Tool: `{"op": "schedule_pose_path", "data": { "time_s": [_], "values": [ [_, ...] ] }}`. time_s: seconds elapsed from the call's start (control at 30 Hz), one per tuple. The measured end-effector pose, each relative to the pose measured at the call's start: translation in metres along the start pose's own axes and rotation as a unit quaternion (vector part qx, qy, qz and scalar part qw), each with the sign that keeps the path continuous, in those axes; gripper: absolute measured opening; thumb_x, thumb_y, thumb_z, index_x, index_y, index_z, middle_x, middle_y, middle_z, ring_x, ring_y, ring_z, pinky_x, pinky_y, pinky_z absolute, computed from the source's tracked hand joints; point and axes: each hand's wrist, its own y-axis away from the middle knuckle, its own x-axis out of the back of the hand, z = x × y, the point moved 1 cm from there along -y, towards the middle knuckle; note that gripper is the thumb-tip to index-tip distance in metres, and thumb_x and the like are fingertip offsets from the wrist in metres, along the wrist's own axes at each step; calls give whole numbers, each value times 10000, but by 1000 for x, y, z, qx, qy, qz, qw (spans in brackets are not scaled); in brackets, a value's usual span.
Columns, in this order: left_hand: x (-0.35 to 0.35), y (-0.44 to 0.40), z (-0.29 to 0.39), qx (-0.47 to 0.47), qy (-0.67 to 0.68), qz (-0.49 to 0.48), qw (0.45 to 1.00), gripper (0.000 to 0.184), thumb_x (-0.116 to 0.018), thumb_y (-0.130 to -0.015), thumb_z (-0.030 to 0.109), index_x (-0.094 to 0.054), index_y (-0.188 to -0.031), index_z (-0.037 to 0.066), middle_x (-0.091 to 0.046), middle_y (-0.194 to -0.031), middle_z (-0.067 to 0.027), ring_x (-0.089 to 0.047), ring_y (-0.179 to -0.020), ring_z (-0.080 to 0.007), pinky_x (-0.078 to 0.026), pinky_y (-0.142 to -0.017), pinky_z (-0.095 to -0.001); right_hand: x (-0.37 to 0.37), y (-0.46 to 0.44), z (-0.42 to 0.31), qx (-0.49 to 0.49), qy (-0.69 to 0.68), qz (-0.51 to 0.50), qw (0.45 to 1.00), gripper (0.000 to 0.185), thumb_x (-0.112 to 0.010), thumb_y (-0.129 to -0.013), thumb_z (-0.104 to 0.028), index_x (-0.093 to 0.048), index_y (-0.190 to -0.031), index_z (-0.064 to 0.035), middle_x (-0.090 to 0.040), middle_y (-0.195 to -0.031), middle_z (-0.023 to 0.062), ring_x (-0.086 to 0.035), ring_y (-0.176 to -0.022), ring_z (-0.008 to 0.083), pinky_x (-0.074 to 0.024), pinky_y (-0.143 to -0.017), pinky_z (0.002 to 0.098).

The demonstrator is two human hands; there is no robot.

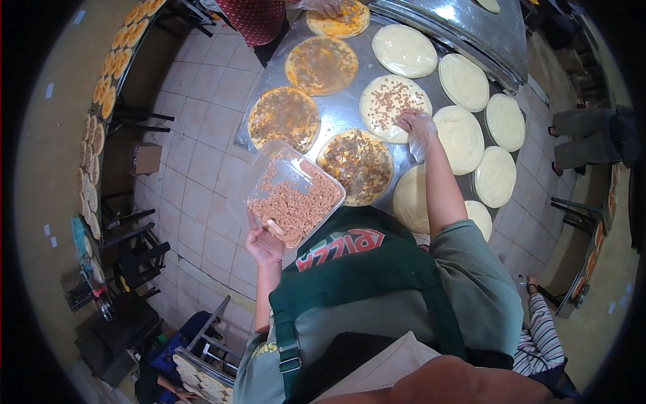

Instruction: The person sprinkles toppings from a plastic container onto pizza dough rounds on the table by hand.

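Note:
My left hand (264,246) grips the near-left corner of a clear plastic tub (334,190) partly filled with small pinkish-brown chopped meat bits (296,205). My right hand (417,125), in a clear plastic glove, is over the right side of a pale pizza base (377,101), fingers bent downward and slightly apart. Similar bits lie scattered on that base, mostly at its middle and left. Whether any bits are in the right fingers is hidden. Just right of the tub sits a pizza with brown and orange topping (356,168).
The metal table (330,111) holds several plain pale bases (459,138) on the right and several topped pizzas (284,118) on the left. Another person's gloved hand (328,8) touches a pizza at the far end. A cardboard box (146,159) stands on the floor, left.

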Motion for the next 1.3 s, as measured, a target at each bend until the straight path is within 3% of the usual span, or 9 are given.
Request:
{"op": "schedule_pose_path", "data": {
  "time_s": [0.2,0.33,0.5,0.57,0.63,0.7,0.83,1.17,1.3],
  "values": [
    [9,2,0,3,15,0,1000,665,-439,-616,195,-316,-1269,199,-337,-1265,-115,-310,-1169,-310,-240,-948,-510,0,-5,-3,29,134,71,988,238,-482,-756,54,-454,-987,102,-516,-658,81,-502,-513,149,-488,-571,258],
    [18,4,1,-7,23,8,1000,653,-438,-620,192,-324,-1263,197,-347,-1259,-114,-313,-1167,-310,-243,-947,-509,6,28,-6,7,69,99,993,208,-498,-769,18,-473,-956,104,-501,-640,78,-473,-494,148,-409,-481,245],
    [30,2,4,1,32,-12,999,641,-433,-615,170,-357,-1250,203,-361,-1260,-111,-342,-1153,-307,-265,-954,-469,11,20,15,-26,137,72,988,228,-479,-796,-13,-455,-1000,86,-503,-662,73,-485,-515,145,-417,-505,234],
    [20,5,6,-1,34,-11,999,645,-435,-614,170,-351,-1253,203,-360,-1261,-111,-338,-1156,-309,-263,-954,-473,12,6,29,39,203,-21,978,223,-492,-799,-25,-460,-995,77,-529,-696,79,-520,-562,150,-432,-521,225],
    [16,7,6,-1,36,-9,999,650,-436,-613,170,-345,-1256,203,-358,-1262,-110,-335,-1159,-311,-262,-955,-477,12,-1,41,17,137,15,990,244,-523,-786,-21,-455,-997,81,-537,-710,76,-513,-569,140,-426,-513,224],
    [15,8,6,0,40,-19,999,661,-436,-614,170,-329,-1265,203,-353,-1267,-110,-321,-1169,-316,-251,-959,-487,21,-25,60,91,304,-6,948,263,-538,-769,3,-450,-1004,84,-541,-715,82,-516,-577,136,-425,-507,225],
    [15,8,7,0,32,-17,999,668,-436,-613,170,-318,-1270,201,-347,-1271,-110,-308,-1178,-320,-243,-963,-493,33,-26,69,58,353,37,933,162,-533,-765,5,-515,-910,76,-544,-644,74,-505,-520,123,-414,-476,224],
    [17,10,5,2,33,-1,999,670,-437,-614,173,-314,-1271,208,-351,-1267,-113,-351,-1143,-305,-280,-939,-478,78,-85,51,175,340,81,921,210,-478,-772,45,-500,-980,59,-539,-726,74,-516,-566,136,-472,-524,243],
    [16,11,5,1,22,6,1000,677,-436,-611,175,-307,-1274,201,-351,-1265,-113,-350,-1146,-304,-282,-941,-473,28,-11,-12,28,166,116,979,202,-505,-765,38,-503,-967,51,-530,-687,73,-500,-534,129,-470,-510,248]
  ]
}}
